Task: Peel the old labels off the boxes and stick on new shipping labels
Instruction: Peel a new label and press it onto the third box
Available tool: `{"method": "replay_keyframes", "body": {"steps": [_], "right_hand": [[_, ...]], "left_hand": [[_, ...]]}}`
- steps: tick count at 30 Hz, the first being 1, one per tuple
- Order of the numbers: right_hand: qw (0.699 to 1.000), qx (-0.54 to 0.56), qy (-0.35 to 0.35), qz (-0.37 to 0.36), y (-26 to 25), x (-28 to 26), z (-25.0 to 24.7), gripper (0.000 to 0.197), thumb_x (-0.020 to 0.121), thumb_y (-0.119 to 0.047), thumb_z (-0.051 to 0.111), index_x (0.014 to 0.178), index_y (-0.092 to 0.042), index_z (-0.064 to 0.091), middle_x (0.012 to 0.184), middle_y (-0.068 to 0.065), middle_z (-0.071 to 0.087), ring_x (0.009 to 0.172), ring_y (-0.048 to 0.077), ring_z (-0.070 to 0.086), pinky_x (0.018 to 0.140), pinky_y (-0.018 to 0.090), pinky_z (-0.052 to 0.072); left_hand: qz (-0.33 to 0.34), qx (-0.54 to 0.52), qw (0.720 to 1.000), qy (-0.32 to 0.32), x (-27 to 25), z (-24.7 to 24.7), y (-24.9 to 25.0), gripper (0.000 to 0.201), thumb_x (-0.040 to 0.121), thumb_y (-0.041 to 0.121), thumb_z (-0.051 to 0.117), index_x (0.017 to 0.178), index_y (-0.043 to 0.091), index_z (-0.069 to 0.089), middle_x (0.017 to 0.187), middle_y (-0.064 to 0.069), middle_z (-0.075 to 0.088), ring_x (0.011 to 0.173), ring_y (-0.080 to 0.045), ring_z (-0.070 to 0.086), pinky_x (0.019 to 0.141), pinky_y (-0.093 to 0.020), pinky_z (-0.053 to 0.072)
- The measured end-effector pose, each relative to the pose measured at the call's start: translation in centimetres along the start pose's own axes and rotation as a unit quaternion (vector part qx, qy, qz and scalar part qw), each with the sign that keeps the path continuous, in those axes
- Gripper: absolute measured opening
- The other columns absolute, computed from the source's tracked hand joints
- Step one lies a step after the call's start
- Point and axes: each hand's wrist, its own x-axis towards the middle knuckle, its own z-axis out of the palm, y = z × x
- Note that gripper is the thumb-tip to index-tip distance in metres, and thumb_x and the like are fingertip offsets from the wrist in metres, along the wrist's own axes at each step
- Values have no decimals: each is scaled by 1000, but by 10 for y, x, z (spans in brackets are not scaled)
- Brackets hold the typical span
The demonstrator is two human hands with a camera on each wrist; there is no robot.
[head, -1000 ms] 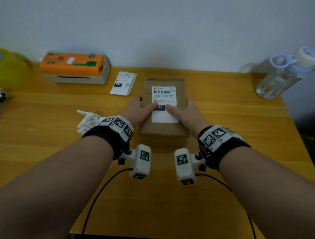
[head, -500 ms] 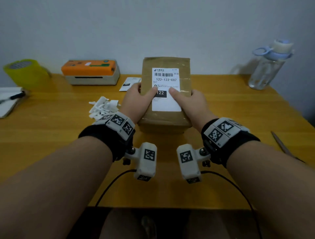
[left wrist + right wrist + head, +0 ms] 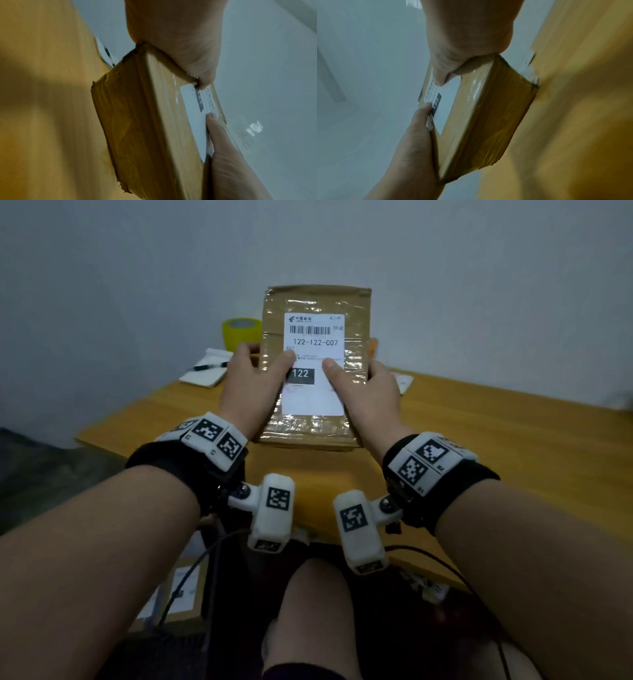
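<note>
A brown taped cardboard box [image 3: 356, 316] is held up above the wooden table [image 3: 496, 460], its labelled face tilted towards me. A white shipping label [image 3: 313, 398] reading 122-122-C07 covers its middle. My left hand [image 3: 251, 381] grips the box's left edge with the thumb on the label. On the right edge my right hand [image 3: 368, 392] grips the same way. The left wrist view shows the box [image 3: 137, 115] side-on, clear of the table, with the left hand [image 3: 180, 33] on it. The right wrist view shows the box [image 3: 496, 115] and the right hand [image 3: 467, 33].
A yellow tape roll [image 3: 239, 332] and a notepad with a pen [image 3: 205, 368] lie at the table's far left. A loose label [image 3: 402, 381] lies behind the box on the right. Another labelled box [image 3: 178, 594] sits low beside my knee [image 3: 315, 611].
Both hands have lifted the box off the table and tilted its labelled face up. My view has swung left and down, so the table's left corner and my knee now show.
</note>
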Motion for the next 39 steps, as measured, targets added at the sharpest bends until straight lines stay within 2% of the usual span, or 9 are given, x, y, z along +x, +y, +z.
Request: {"method": "replay_keyframes", "body": {"steps": [4,7,14,19,25,30,33,36,39], "right_hand": [[997,4,-72,-2,3,-12,92,53,67,-53,75,108,-21,63,103,-4,71,91,15,69,79,41,58],[993,2,-119,-21,4,-21,158,53,63,-58,75,101,-23,65,104,-1,70,95,18,68,81,42,57],[970,29,-240,-8,21,-59,283,65,65,-48,79,117,-14,60,112,1,67,97,14,67,82,38,58],[944,13,-328,23,63,-104,342,59,60,-55,73,105,-19,61,111,4,68,98,19,67,82,42,57],[918,-27,-383,101,148,-138,357,21,79,-21,75,95,-21,61,101,1,70,92,15,68,81,40,58],[893,-63,-392,213,217,-156,354,39,82,-17,73,117,-10,57,112,4,66,95,13,65,82,30,55],[880,-112,-386,255,267,-168,356,47,79,-16,75,117,-14,48,111,1,61,100,15,61,86,33,53],[855,-180,-406,269,311,-181,358,41,82,-19,72,111,-16,44,102,-4,55,95,13,57,83,30,50],[832,-226,-424,278,348,-192,364,40,83,-22,70,114,-14,46,112,8,57,100,21,59,90,37,51]], "left_hand": [[-31,23,995,95,2,-87,-30,57,72,63,60,111,24,47,112,0,60,98,-16,64,88,-42,53],[-52,16,986,159,3,-147,-49,47,76,57,61,105,23,47,109,-3,62,94,-17,66,86,-42,54],[-69,-9,955,288,-17,-264,-108,28,92,39,55,103,17,42,97,3,59,69,6,62,59,-11,47],[-116,32,936,330,-51,-320,-169,23,94,39,51,100,18,43,93,8,58,75,5,57,63,-11,45],[-205,66,923,319,-85,-329,-269,29,89,47,53,99,21,46,95,11,58,82,1,54,71,-14,43],[-311,48,912,264,-114,-310,-346,49,83,56,58,112,17,51,107,4,62,92,-6,60,77,-20,49],[-366,100,900,213,-138,-296,-387,39,88,45,59,111,14,56,95,9,62,76,1,58,59,-9,43],[-410,155,870,225,-161,-287,-428,24,90,35,59,95,11,55,90,-3,60,81,-16,57,68,-21,39],[-467,119,840,250,-183,-278,-463,23,88,33,61,90,12,53,91,-10,63,83,-24,59,77,-33,50]]}}
